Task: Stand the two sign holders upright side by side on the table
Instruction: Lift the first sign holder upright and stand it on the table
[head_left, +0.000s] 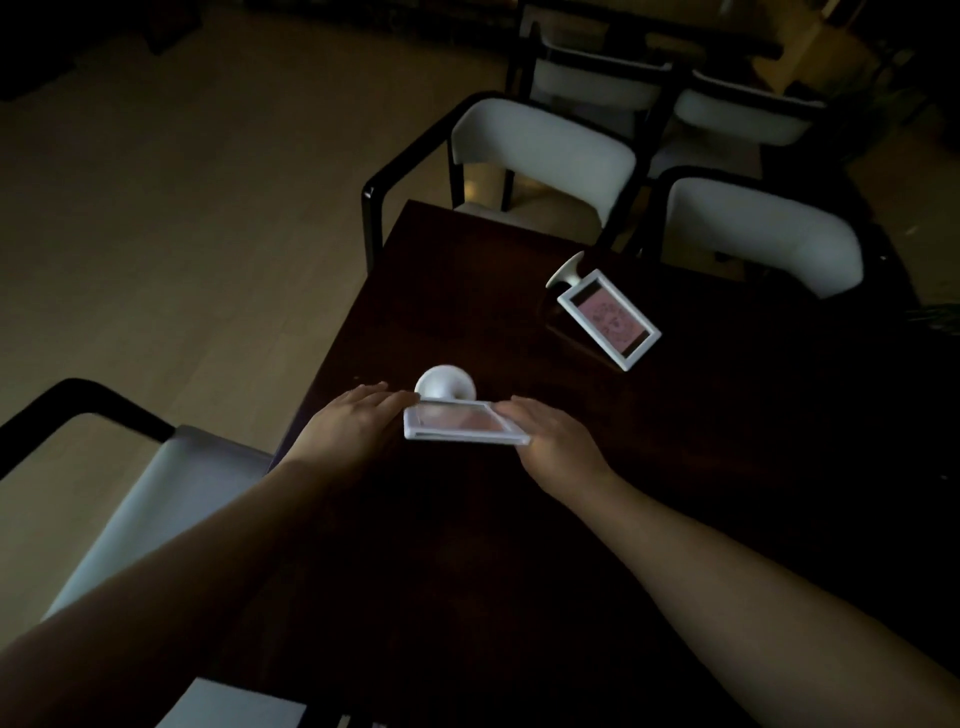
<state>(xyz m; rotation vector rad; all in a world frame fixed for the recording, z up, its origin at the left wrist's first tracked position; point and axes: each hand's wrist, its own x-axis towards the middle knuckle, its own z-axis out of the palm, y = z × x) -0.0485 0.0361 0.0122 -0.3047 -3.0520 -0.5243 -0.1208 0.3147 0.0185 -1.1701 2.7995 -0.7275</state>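
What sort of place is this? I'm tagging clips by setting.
Probably a restaurant or café dining area, dimly lit: a dark wooden table, matching white-cushioned chairs around it and at a further table, and framed tabletop sign holders like those used for menus.

Dark wooden table (467, 545), two white sign holders on it, near one (460, 423), far one (605, 314) toppled
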